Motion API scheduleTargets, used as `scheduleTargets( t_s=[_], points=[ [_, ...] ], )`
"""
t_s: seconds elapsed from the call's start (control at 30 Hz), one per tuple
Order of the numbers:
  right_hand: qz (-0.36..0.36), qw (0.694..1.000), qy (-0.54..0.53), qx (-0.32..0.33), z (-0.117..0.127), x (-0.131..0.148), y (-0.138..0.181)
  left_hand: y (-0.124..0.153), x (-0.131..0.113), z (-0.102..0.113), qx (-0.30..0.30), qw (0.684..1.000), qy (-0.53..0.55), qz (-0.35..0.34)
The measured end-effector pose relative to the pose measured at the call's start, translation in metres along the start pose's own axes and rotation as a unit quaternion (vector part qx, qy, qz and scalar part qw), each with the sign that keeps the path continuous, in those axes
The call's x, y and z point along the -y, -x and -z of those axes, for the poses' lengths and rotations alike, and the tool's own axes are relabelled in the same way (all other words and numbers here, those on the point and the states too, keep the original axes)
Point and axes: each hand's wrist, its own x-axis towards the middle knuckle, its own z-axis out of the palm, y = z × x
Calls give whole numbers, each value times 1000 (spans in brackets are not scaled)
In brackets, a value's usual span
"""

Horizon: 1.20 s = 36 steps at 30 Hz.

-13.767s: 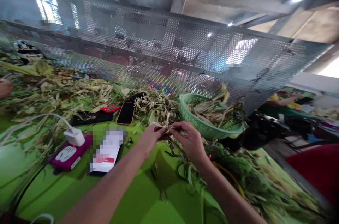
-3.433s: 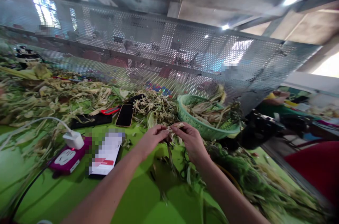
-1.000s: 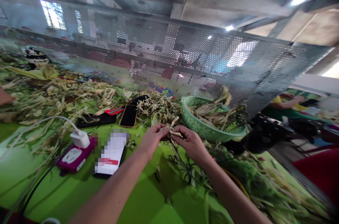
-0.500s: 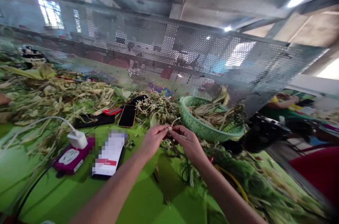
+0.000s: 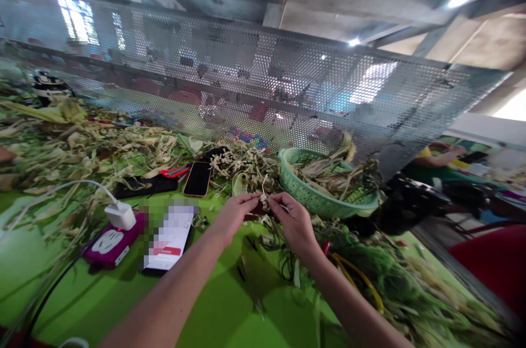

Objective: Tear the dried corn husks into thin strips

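Note:
Between my two hands, above the green table, is a small pale flower-like piece of dried husk [image 5: 263, 201] with a thin stem sticking up. My left hand [image 5: 236, 215] pinches it from the left with thumb and fingertips. From the right, my right hand [image 5: 293, 217] closes its thumb and fingers on the same piece. Finger detail at the pinch is small and partly hidden. Just behind the hands lies a heap of similar small dried pieces [image 5: 242, 164]. A green plastic basket [image 5: 324, 201] of long dried husks stands beyond my right hand.
A lit phone [image 5: 170, 244], a dark phone [image 5: 198, 179] and a purple power strip [image 5: 107, 249] with a white charger lie left. A red cutter [image 5: 176, 171] rests behind them. Green fibres [image 5: 382, 277] lie right. A perforated metal screen [image 5: 230, 79] borders the back; another person sits far right.
My hands have drawn slightly apart around the husk piece, and its stem now points more upright. Everything else stays where it was.

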Motion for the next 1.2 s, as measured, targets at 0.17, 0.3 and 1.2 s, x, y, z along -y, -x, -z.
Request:
scheduleTargets(
  t_s=[0.17,0.3,1.2],
  points=[
    [39,995,88,13,2,10,4,0,-11,11,-5,964,-251,-89],
    [69,990,121,31,3,18,6,-5,-5,15,-13,972,-217,-89],
    [41,999,-30,-13,2,11,1,-5,1,7,62,977,-185,-82]
  ],
)
